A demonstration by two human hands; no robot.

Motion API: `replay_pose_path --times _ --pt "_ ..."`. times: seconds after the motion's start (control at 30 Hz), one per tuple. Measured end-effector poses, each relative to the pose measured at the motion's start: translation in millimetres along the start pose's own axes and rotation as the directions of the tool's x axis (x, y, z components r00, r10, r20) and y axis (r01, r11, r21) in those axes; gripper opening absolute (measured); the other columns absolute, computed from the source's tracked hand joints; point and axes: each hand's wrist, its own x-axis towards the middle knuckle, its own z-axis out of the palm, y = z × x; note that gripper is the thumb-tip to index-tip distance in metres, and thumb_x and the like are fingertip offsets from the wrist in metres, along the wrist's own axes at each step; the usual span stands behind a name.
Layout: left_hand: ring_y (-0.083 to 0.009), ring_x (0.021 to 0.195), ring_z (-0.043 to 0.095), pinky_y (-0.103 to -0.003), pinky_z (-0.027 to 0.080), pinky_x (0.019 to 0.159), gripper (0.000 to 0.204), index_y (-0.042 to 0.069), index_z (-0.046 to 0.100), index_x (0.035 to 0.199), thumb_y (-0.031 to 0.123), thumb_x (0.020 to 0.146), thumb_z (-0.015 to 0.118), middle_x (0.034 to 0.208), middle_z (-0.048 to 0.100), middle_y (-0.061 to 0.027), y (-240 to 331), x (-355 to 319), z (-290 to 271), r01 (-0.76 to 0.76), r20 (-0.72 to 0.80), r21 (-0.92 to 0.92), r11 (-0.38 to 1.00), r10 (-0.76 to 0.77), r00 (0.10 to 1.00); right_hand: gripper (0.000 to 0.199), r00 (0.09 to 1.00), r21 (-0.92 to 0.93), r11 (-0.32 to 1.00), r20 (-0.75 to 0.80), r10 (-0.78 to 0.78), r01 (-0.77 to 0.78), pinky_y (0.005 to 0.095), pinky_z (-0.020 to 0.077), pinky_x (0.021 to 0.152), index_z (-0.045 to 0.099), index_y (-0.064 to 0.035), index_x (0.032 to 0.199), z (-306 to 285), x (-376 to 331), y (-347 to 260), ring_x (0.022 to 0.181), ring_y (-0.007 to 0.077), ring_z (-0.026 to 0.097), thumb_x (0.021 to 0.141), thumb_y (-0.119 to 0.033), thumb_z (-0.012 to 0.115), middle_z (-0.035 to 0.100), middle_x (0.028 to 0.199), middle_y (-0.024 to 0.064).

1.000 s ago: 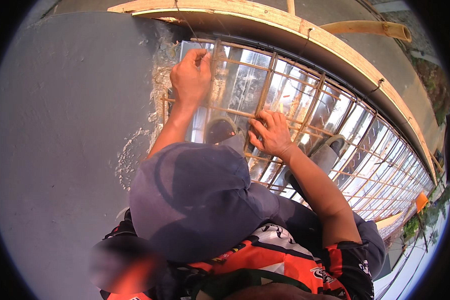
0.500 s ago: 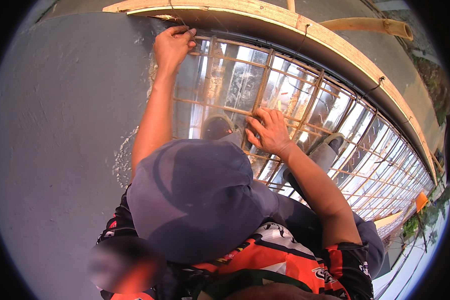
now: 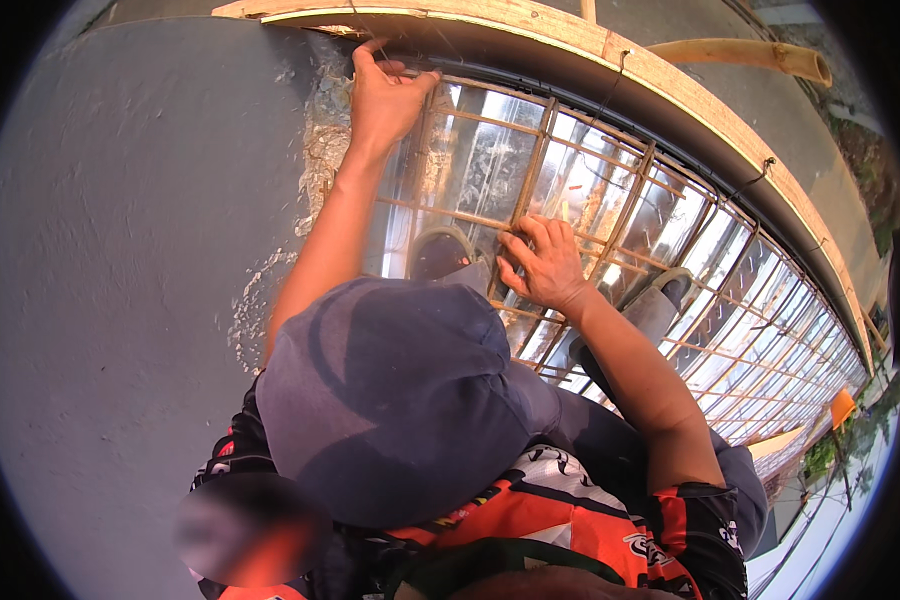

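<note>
At the far end of the steel rebar mesh [image 3: 470, 217], my left hand [image 3: 382, 105] reaches up to the inner side of a curved timber board [image 3: 490, 17]. Its fingers are spread, the thumb by the mesh's outermost bar and the index finger near a thin wire. I see nothing held in it. My right hand [image 3: 545, 268] rests on the mesh nearer to me, with bent fingers curled over a crossing of the rusty bars. The underside of that grip is hidden.
Shiny corrugated metal sheet [image 3: 485, 150] lies under the mesh, and my shoes [image 3: 440, 250] are among the bars. A smooth grey wall [image 3: 140, 220] with a broken, rough edge stands at left. Wire ties hang along the board; a bamboo pole [image 3: 745, 52] lies beyond it.
My left hand has shifted slightly right along the mesh's far edge, and its pinched fingers have spread apart. My right hand stays on the same bars.
</note>
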Motion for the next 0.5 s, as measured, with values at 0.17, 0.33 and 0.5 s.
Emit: replay_pose_path --times 0.17,0.33,0.5 --pt "-0.0108 0.085 0.060 -0.027 0.056 0.080 0.082 -0.007 0.046 0.151 0.010 0.086 0.094 0.098 0.063 -0.0048 3.2 2.8 10.0 0.028 -0.019 0.069 0.997 -0.027 0.999 0.043 1.000 -0.002 1.000 0.012 0.008 -0.008 0.0496 0.0456 0.102 0.073 -0.0153 0.127 -3.2 1.5 -1.3 0.125 0.0314 0.060 0.088 -0.034 0.080 0.060 0.131 0.0099" --pt "-0.0091 0.081 0.063 -0.025 0.055 0.078 0.062 -0.002 0.053 0.146 0.013 0.096 0.086 0.097 0.072 -0.0041 -6.3 -7.9 10.9 -0.088 -0.205 0.039 0.995 0.095 0.974 0.042 1.000 0.008 1.000 0.003 0.008 -0.008 0.0495 0.0455 0.102 0.074 -0.0152 0.126 -1.5 0.4 -0.6 0.125 0.0315 0.060 0.089 -0.034 0.079 0.060 0.132 0.0100" --pt "-0.0128 0.081 0.069 -0.032 0.058 0.074 0.033 -0.001 0.070 0.123 0.018 0.099 0.081 0.098 0.077 -0.0070 -17.1 -41.8 -16.2 -0.040 -0.246 0.005 0.999 0.040 0.968 0.042 1.000 0.002 1.000 -0.023 -0.016 0.016 0.0479 0.0453 0.098 0.073 -0.0152 0.127 -0.9 0.9 1.2 0.120 0.0321 0.060 0.090 -0.034 0.079 0.059 0.127 0.0107"
